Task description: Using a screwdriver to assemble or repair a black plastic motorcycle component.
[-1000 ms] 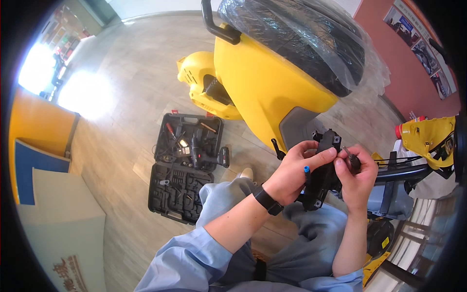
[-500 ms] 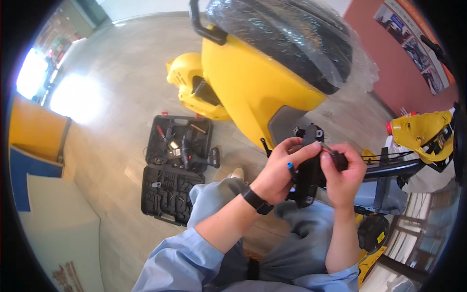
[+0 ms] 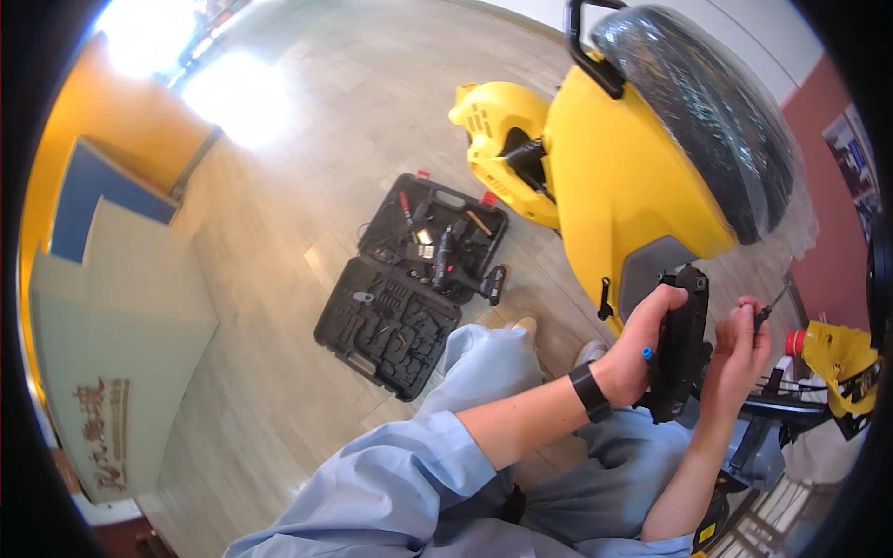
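My left hand [image 3: 633,358] grips a long black plastic part [image 3: 679,349] upright above my lap, with the thumb along its upper end. A small blue fitting [image 3: 647,353] sticks out of the part's left side. To the right of it, my right hand [image 3: 739,344] is closed on a small screwdriver [image 3: 765,312]. Its thin metal shaft points up and right, away from the part. Some of the right fingers and the handle's lower end are hidden.
A yellow scooter body [image 3: 619,167] with a film-wrapped seat [image 3: 698,112] stands ahead. An open black toolbox [image 3: 349,358] with a cordless drill [image 3: 445,256] lies on the floor to the left. At the right is a yellow housing [image 3: 833,358] with a red cap [image 3: 795,342].
My view has turned left, so the scooter and toolbox sit farther right. My right hand has drawn away from the black part with the screwdriver. The left hand still holds the part.
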Demonstrator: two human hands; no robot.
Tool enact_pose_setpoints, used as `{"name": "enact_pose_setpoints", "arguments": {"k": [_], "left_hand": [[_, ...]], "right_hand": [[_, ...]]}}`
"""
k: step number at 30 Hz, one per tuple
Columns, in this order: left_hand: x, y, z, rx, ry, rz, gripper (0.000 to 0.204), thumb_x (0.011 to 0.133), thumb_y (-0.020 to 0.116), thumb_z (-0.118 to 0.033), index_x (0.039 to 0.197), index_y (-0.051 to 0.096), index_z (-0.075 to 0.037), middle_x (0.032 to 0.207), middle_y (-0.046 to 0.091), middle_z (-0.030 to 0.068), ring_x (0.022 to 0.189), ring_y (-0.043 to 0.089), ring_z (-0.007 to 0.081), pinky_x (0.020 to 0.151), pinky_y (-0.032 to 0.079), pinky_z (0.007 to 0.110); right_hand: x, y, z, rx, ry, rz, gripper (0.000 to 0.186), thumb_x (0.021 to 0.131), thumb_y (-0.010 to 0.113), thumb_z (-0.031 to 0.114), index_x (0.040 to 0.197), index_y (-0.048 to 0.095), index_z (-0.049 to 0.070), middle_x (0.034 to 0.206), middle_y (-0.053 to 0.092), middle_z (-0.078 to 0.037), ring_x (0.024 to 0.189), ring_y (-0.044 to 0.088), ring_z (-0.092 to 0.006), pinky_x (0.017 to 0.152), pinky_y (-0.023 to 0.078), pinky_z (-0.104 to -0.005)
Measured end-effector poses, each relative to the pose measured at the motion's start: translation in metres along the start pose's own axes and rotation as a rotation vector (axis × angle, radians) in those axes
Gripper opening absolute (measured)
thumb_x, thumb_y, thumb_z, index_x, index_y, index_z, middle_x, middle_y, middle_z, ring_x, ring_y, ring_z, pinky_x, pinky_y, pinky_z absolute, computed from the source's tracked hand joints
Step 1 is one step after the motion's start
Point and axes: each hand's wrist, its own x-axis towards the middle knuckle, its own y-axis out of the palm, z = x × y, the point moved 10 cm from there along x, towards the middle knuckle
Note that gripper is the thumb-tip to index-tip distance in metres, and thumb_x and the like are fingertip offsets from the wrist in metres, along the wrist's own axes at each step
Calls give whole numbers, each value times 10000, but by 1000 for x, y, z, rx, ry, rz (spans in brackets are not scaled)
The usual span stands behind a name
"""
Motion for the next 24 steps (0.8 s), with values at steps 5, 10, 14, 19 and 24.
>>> {"name": "enact_pose_setpoints", "arguments": {"k": [5, 10, 14, 19, 24], "left_hand": [[-68, 18, -67, 154, 571, -78, 356, 867, 627, -188, 1166, 471, -72, 1018, 542, 9, 939, 523, 95, 851, 430, 257], [-101, 58, -87, 421, 878, -75, 822, 722, 764, -250, 1372, 322, -9, 1299, 445, 162, 1210, 443, 220, 1036, 341, 337], [-111, 48, -105, 288, 666, 59, 812, 676, 731, -128, 1356, 303, -9, 1147, 521, 123, 1068, 510, 201, 931, 410, 296], [-119, -12, -162, 243, 709, -63, 790, 697, 717, -117, 1345, 285, 11, 1107, 531, 168, 1013, 536, 253, 884, 444, 323], [-126, -58, -204, 247, 814, -376, 841, 754, 729, -165, 1389, 217, 40, 1297, 447, 258, 1206, 495, 335, 1007, 398, 343]], "right_hand": [[16, 42, -29, 148, 43, 172, 156, 998, 490, 184, 1003, 539, 35, 647, 319, 67, 571, 265, -29, 516, 232, -210], [16, 62, -97, -105, 185, 204, 152, 987, 527, 216, 976, 544, 65, 694, 381, 63, 543, 299, -16, 472, 253, -194], [-43, 164, -163, -275, 481, 496, 91, 956, 578, 177, 955, 548, 92, 706, 451, 65, 522, 319, -8, 429, 238, -185], [-95, 302, -279, -747, 98, 966, 194, 873, 680, 187, 885, 650, -4, 744, 583, 11, 638, 515, -83, 576, 417, -238], [-180, 403, -413, -699, -138, 1214, 146, 754, 734, 119, 872, 696, 40, 790, 650, -111, 732, 631, -265, 674, 490, -336]]}}
